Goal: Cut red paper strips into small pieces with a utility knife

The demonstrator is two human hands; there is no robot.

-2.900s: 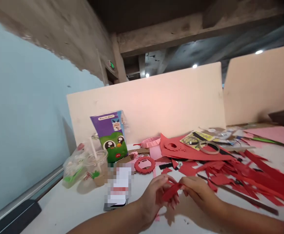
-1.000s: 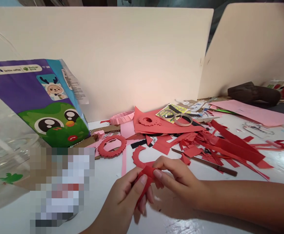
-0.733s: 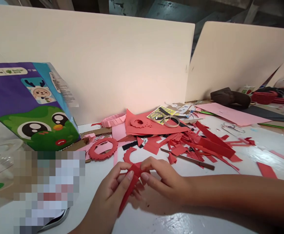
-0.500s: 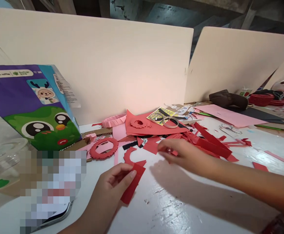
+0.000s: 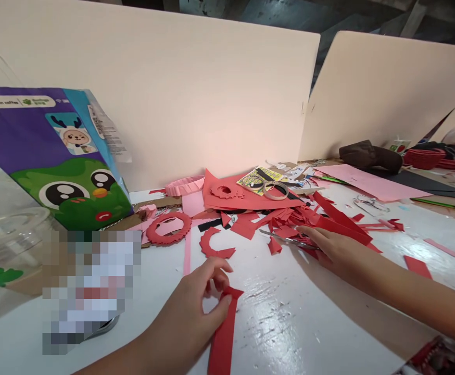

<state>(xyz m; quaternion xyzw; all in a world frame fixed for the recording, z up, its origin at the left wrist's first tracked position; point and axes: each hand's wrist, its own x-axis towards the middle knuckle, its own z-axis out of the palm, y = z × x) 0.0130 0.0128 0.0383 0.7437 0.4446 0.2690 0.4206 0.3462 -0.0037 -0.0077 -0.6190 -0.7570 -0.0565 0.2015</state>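
Where the tabletop [image 5: 274, 338] lies closest to the person, a long red paper strip [image 5: 223, 338] runs down out of view, its upper end folded over. The left hand [image 5: 198, 297] has its thumb at that fold, fingers curled, with a gap between them and the thumb; I cannot tell whether it pinches the paper. To its left is a phone [image 5: 95, 307], its screen blurred into squares. Farther right, the right hand [image 5: 331, 247] reaches over a slim tool [image 5: 286, 239], partly hiding it; its grip I cannot make out. Beyond are a notched red part-ring [image 5: 207, 244], a full red ring [image 5: 165, 240] and, rightward, red scraps [image 5: 247, 226]. At left a purple-and-green bag [image 5: 28, 135] stands before a cream partition [image 5: 212, 104].
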